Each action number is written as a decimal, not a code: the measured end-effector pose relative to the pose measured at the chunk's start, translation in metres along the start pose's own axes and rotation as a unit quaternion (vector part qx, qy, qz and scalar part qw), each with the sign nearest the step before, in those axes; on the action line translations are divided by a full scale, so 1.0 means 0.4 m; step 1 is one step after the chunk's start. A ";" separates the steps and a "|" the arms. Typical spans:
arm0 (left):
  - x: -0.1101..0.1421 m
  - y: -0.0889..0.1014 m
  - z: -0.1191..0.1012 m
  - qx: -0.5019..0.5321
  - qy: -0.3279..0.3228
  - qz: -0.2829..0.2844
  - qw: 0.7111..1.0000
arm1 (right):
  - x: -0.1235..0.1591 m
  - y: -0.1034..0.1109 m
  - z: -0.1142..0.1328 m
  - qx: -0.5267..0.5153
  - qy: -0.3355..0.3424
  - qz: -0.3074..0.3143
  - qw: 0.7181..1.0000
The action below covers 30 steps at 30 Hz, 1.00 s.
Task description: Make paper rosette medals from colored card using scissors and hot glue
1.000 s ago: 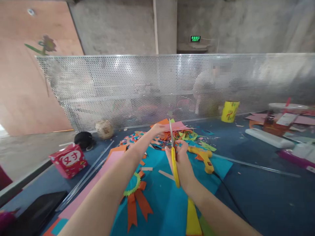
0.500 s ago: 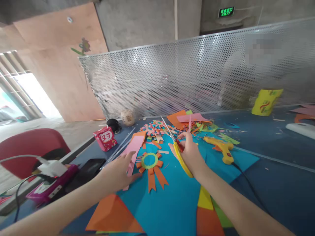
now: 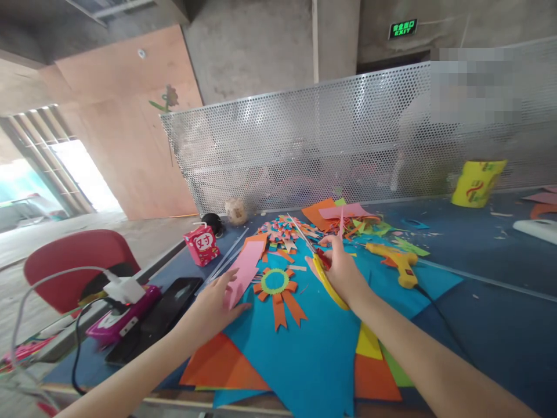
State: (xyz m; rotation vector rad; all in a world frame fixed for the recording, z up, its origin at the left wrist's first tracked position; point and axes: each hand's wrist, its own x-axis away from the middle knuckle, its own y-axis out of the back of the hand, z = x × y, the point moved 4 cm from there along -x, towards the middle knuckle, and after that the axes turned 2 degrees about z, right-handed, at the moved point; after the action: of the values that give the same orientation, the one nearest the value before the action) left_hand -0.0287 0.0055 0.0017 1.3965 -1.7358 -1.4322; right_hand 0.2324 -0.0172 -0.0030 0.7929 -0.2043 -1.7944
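Note:
My left hand (image 3: 220,302) is open, fingers apart, at the lower end of a pink felt strip (image 3: 248,264). Whether it presses on the strip is hard to tell. My right hand (image 3: 342,270) is shut on scissors (image 3: 327,281) with yellow handles, their blades pointing away from me. A thin pink strip (image 3: 342,220) stands up by its fingers. Between my hands, a rosette (image 3: 275,283) with a blue centre, green ring, orange loops and two orange tails lies on a large blue felt sheet (image 3: 296,348).
A yellow glue gun (image 3: 400,261) lies right of my right hand, its cord running forward. Colourful felt scraps (image 3: 282,228) pile up behind. On the left are a red drink carton (image 3: 201,245), a black phone (image 3: 161,316) and a purple power strip (image 3: 124,316). A perforated metal screen (image 3: 296,154) stands behind.
The view has tilted up a little and shifted left. My left hand's pink strip no longer shows below the hand. My right hand keeps the scissors in about the same place.

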 end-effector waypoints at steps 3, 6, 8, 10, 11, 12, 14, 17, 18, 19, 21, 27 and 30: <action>0.003 -0.005 0.019 -0.009 -0.017 -0.014 1.000 | 0.000 -0.002 -0.001 -0.005 0.003 0.002 1.000; 0.006 -0.011 0.031 -0.013 -0.026 -0.002 1.000 | -0.001 -0.005 0.000 0.000 0.004 0.010 1.000; 0.008 -0.014 0.031 -0.005 -0.029 0.008 1.000 | -0.001 -0.007 0.001 0.009 0.003 0.016 1.000; 0.009 -0.016 0.028 0.012 -0.030 0.010 0.999 | -0.001 -0.008 0.002 0.018 0.003 0.021 1.000; 0.009 -0.016 0.026 0.024 -0.025 0.005 0.999 | -0.002 -0.008 0.002 0.021 0.002 0.021 1.000; 0.007 -0.014 0.025 0.039 -0.020 -0.001 0.999 | -0.002 -0.008 0.002 0.023 0.001 0.021 1.000; 0.000 -0.007 0.025 0.080 -0.002 -0.014 0.997 | -0.001 -0.007 0.002 0.024 -0.001 0.022 0.999; -0.020 0.011 0.027 0.199 0.037 0.000 0.979 | 0.002 -0.005 0.008 0.013 0.003 0.028 1.000; -0.028 0.018 0.026 0.253 0.052 0.007 0.966 | 0.003 -0.004 0.013 0.005 0.007 0.034 0.999; -0.038 0.027 0.024 0.307 0.071 0.003 0.949 | 0.006 -0.004 0.018 -0.001 0.013 0.040 0.999; -0.057 0.044 0.017 0.405 0.102 -0.021 0.908 | 0.010 -0.004 0.030 0.000 0.022 0.053 0.998; -0.113 0.055 -0.029 0.553 0.079 -0.095 0.824 | 0.020 -0.015 0.043 0.095 0.032 0.111 0.989; -0.126 0.049 -0.053 0.560 0.052 -0.115 0.819 | 0.021 -0.019 0.042 0.139 0.035 0.129 0.981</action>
State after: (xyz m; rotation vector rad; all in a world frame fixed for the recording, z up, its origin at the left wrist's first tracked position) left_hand -0.0004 0.0407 0.0380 2.2226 -2.5182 -0.2544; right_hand 0.2152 -0.0258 0.0026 0.9784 -0.4974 -1.5090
